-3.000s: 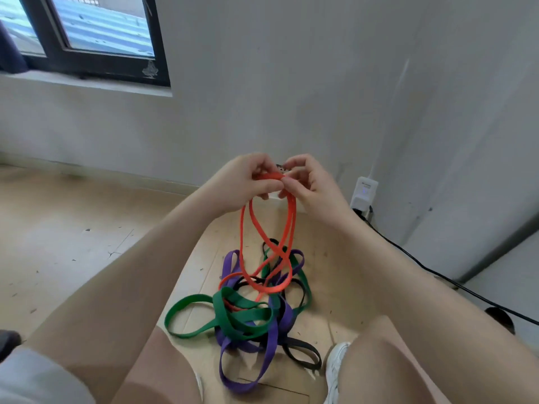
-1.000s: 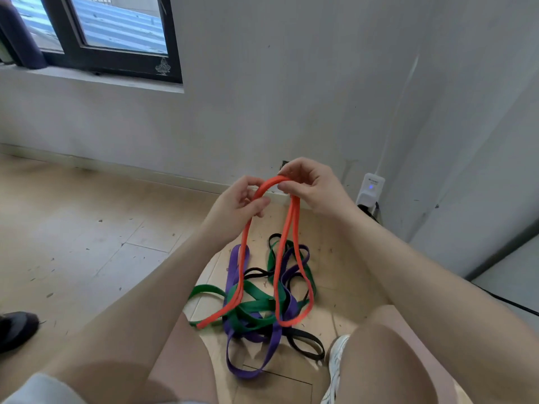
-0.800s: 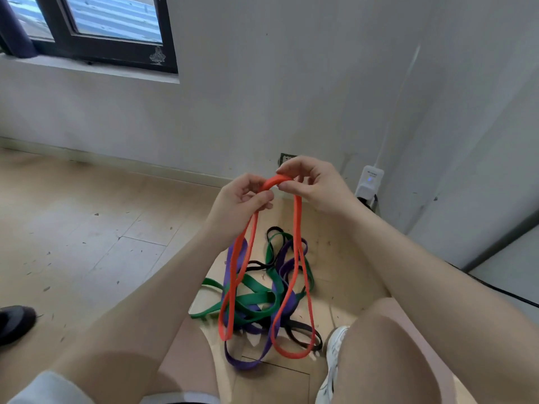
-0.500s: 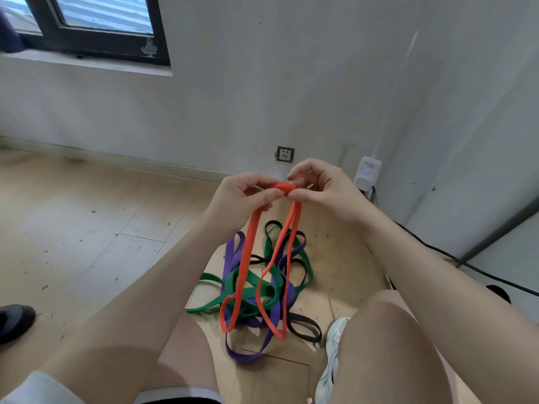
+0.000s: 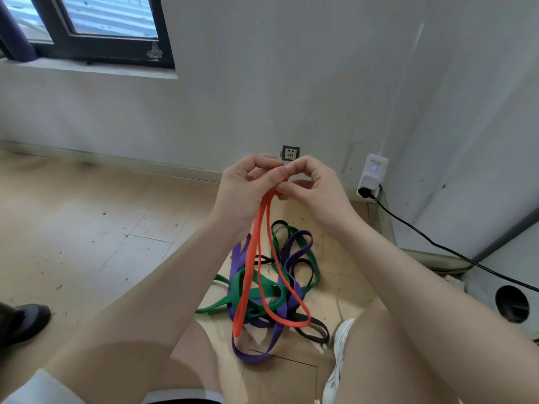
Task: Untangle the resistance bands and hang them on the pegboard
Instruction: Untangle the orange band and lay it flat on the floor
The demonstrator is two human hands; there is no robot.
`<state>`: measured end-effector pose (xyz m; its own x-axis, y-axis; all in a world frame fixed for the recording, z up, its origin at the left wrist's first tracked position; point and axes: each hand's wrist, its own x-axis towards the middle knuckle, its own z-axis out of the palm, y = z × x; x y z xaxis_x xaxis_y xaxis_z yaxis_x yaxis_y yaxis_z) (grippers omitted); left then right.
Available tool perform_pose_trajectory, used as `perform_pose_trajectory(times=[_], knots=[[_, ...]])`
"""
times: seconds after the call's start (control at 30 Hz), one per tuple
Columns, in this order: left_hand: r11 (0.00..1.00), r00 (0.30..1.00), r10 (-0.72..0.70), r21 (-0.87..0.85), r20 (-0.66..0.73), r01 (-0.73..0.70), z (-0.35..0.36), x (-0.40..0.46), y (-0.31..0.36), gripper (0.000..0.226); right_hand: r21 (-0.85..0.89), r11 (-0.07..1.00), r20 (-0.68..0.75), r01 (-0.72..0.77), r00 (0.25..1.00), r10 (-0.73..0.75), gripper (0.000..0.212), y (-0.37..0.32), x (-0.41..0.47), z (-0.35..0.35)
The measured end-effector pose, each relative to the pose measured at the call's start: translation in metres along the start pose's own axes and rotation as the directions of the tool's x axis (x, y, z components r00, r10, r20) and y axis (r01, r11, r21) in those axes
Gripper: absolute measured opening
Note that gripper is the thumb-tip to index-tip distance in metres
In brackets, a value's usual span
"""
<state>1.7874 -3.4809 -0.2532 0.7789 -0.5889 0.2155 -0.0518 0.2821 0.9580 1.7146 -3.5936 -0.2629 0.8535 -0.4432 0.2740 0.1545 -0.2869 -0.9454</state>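
Between a crouching person's knees at lower centre, green, purple and black bands (image 5: 264, 290) lie knotted on the floor. Above, left hand (image 5: 243, 186) and right hand (image 5: 313, 186) pinch the orange band (image 5: 248, 275), seemingly gathering its freed loops for hanging.

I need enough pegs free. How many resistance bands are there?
4: the orange band held up in both hands; green band, purple band and black band tangled on the floor. More may be hidden.
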Motion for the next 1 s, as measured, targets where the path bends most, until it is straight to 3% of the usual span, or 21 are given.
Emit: perform_pose_trajectory(times=[0.27, 0.43, 0.57, 0.77, 0.9, 1.0], knots=[[0.990, 0.998, -0.052, -0.133, 0.021, 0.055, 0.004, 0.009, 0.001, 0.013, 0.086, 0.995, -0.104, 0.041, 0.994, -0.031, 0.017, -0.011, 0.002, 0.003], [0.992, 0.988, -0.009, -0.123, 0.157, 0.028, 0.006, 0.008, 0.005, 0.025, 0.150, 0.987, -0.202, 0.056, 0.979, -0.025, 0.011, -0.023, 0.007, 0.000], [0.983, 0.989, 0.052, 0.167, 0.137, -0.075, 0.002, 0.007, 0.001, 0.020, -0.023, 0.996, -0.194, 0.089, 0.977, -0.091, 0.007, -0.022, 0.004, -0.004], [0.968, 0.997, 0.033, 0.245, 0.063, -0.048, 0.007, 0.000, -0.005, 0.022, -0.414, 0.898, -0.173, 0.150, 0.955, -0.240, 0.006, -0.020, 0.006, -0.006], [0.991, 0.992, -0.055, 0.124, 0.112, 0.041, 0.007, -0.003, -0.006, 0.025, -0.438, 0.889, -0.179, 0.132, 0.957, -0.230, 0.004, -0.020, 0.007, -0.009], [0.986, 0.991, -0.012, 0.166, 0.132, -0.010, 0.004, -0.004, -0.007, 0.027, -0.361, 0.928, -0.158, 0.088, 0.975, -0.154, 0.004, -0.020, 0.007, -0.009]])
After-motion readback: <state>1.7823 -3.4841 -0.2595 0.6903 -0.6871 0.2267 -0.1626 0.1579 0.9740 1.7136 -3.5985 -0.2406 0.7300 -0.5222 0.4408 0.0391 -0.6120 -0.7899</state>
